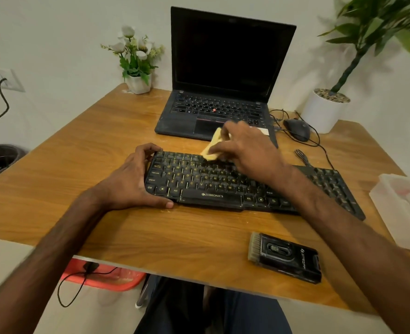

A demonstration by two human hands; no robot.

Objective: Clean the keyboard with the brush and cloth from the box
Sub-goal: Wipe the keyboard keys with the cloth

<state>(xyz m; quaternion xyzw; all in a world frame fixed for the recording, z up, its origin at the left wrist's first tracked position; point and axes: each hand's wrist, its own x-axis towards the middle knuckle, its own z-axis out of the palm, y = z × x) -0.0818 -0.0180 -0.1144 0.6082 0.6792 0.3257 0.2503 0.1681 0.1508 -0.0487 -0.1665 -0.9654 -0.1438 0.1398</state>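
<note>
Pale walls meet in a corner behind a wooden desk [117, 131] that fills most of the view, its grain dusted with light crumbs. Beyond the right hand [244, 150] an open laptop [223, 75] sits with a dark screen, its front edge just past the fingers. Further right of that hand a large plant in a white pot [324, 112] stands at the desk's far corner, and a dark mouse [296, 129] with a looping cable lies near the pot. Beyond the left hand [131, 182] a small white pot of white flowers [136, 61] stands against the wall.

A black keyboard [223, 186] lies across the desk under both hands. The left hand grips its left end, fingers curled over the far edge and the thumb pressed along the near edge, closed firmly on the frame. The right hand rests over the upper rows of keys with its fingers bunched around a yellow cloth [213, 145], which it pinches and presses against the top row; part of the cloth sticks out past the fingertips.

To the right of the right forearm a translucent box [401, 203] sits at the desk's edge. Nearer than the right wrist, apart from the keyboard, a black brush [285, 256] lies flat on the desk with its pale bristles pointing left, untouched.
</note>
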